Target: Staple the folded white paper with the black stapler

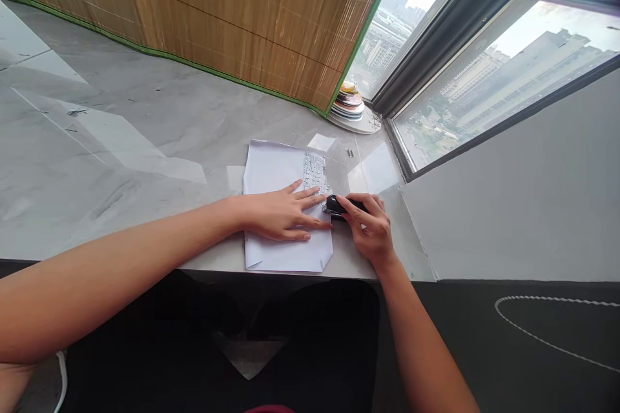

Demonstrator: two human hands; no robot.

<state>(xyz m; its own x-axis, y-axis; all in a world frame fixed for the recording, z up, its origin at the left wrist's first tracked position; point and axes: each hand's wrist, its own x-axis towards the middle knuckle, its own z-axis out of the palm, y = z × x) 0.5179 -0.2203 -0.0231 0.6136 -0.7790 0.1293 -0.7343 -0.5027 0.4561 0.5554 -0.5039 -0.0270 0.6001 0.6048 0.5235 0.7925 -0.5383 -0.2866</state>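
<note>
We press the left hand (283,214) flat, fingers spread, on the white paper sheets (276,171) lying on the table (145,135). We close the right hand (371,226) around the black stapler (335,204), which sits at the sheets' right edge, touching the left fingertips. Beyond the right hand, a small strip of staples (349,153) lies well apart, with a stack of discs (349,103) farther off.

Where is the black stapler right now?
In the head view, the black stapler sits in the right hand, at the right edge of the white paper, beside the left hand fingertips.
</note>
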